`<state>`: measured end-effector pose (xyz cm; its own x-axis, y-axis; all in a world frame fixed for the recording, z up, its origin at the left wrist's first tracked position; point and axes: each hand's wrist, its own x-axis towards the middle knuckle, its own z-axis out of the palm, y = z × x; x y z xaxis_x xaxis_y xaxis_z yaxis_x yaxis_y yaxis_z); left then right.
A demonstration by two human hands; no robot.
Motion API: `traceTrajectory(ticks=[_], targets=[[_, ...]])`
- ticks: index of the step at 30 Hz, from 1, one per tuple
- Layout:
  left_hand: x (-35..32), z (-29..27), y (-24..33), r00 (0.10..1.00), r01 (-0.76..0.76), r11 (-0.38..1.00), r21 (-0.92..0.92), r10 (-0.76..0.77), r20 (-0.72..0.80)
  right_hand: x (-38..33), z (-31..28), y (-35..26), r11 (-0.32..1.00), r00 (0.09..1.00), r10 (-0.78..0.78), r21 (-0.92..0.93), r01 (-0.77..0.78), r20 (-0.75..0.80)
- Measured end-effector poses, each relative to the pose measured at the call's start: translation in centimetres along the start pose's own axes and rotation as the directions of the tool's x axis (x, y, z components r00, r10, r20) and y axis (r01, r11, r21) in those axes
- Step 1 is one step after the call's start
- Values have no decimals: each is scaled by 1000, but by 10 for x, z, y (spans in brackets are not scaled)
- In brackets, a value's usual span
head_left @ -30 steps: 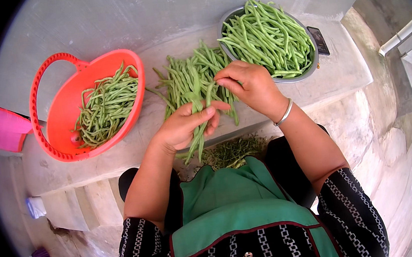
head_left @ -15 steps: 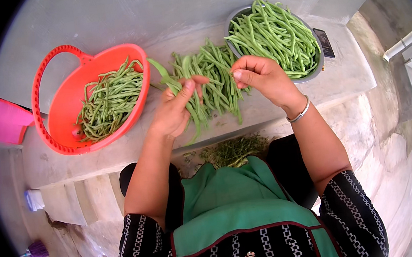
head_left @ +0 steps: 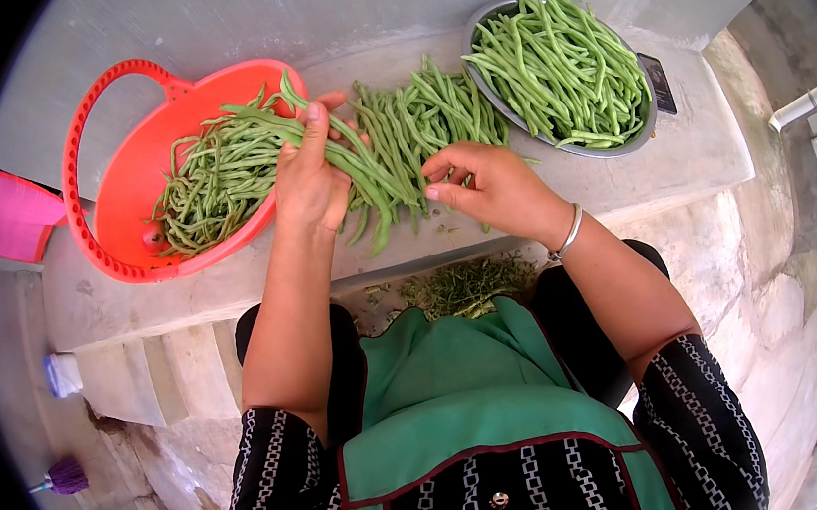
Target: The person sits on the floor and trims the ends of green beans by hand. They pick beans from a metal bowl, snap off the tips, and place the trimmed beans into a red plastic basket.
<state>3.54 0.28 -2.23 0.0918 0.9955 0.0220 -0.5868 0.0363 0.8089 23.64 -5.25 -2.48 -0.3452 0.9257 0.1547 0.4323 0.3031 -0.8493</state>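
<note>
A small bunch of green beans [head_left: 367,172] lies across my left hand [head_left: 315,170], which is closed round it with the thumb on top. The beans' lower ends point toward my right hand [head_left: 501,190]. That hand is half curled beside those ends, its thumb and forefinger a little apart, and I see nothing between them. Behind both hands, a pile of green beans [head_left: 438,107] rests on the grey ledge. To the left, an orange-red basket [head_left: 126,175] holds duller, thinner beans [head_left: 221,180], some of them near my left hand.
A grey basin [head_left: 621,145] heaped with green beans [head_left: 558,70] stands at the right, with a dark phone [head_left: 657,84] beside it. Bean trimmings [head_left: 467,287] lie below the concrete ledge [head_left: 621,188], between my knees. A wall rises behind.
My left hand has shifted up and left with its beans, now tilted toward the basket. My right hand has dropped to their lower ends, its pinch loosened. The whole view has shifted slightly.
</note>
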Motion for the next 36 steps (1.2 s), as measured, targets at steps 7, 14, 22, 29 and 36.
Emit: traceTrajectory(ticks=[7, 14, 22, 29, 36], targets=[[-3, 8, -3, 1000, 9, 999, -47, -10, -23, 1, 12, 7, 998, 999, -13, -56, 11, -37], [2, -6, -6, 997, 56, 998, -13, -57, -54, 0, 6, 3, 890, 929, -370, -293, 349, -19], [-4, 4, -17, 974, 226, 927, 299, -225, -40, -29, 26, -17, 851, 774, -387, -128, 509, 502], [-6, 8, -9, 983, 177, 897, 405, -181, -28, -13, -3, 1, 935, 945, -235, -212, 284, 228], [-18, 20, -25, 940, 284, 902, 325, -329, 94, -4, 10, 8, 976, 988, 143, 160, -151, 55]])
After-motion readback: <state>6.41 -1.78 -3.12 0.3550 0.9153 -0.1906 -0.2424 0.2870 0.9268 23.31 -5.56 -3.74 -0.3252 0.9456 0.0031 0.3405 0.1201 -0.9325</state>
